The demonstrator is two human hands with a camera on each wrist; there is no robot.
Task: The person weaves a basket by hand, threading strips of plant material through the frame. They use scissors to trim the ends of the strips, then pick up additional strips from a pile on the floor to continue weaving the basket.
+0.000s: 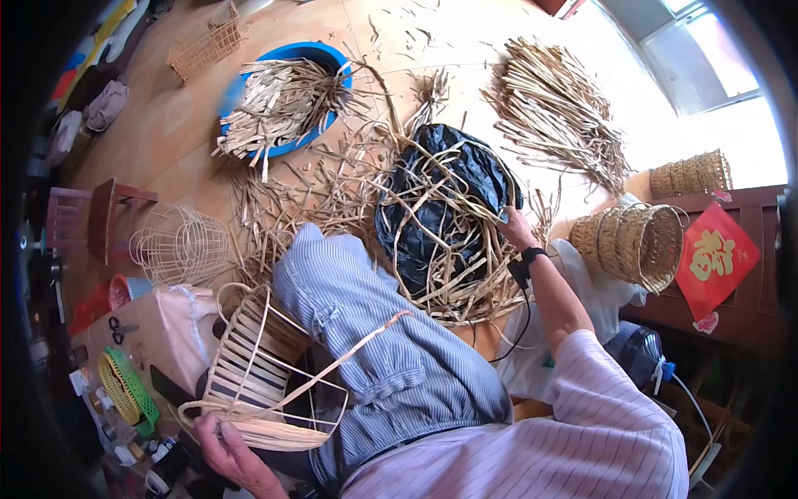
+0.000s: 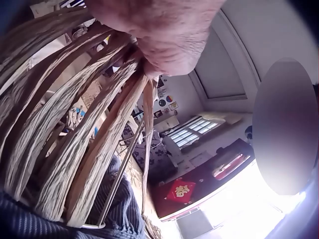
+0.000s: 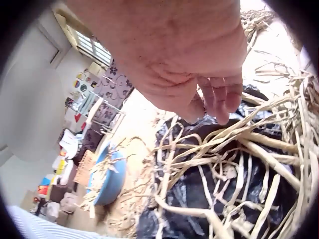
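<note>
A half-woven basket (image 1: 249, 353) with pale ribs and a wire-like frame leans on the person's lap at the lower left. The left hand (image 1: 229, 453) grips its rim, fingers curled at the wrapped strips; the left wrist view shows this hand (image 2: 159, 37) above the flat woven strips (image 2: 84, 154). One long loose strip (image 1: 353, 353) runs from the rim across the thigh. The right hand (image 1: 517, 229) is at the right edge of a black plastic bag (image 1: 432, 200) strewn with dried plant strands. In the right wrist view, its bent fingers (image 3: 219, 99) hang just over the tangled strands (image 3: 224, 139), pinching none visibly.
A blue basin (image 1: 345, 83) of cut strips stands on the floor, with a large bundle of stalks (image 1: 561, 112) at the back right. Finished woven baskets (image 1: 615, 241) sit at the right. Scissors (image 1: 117, 328) and a wire basket frame (image 1: 179, 245) are at the left.
</note>
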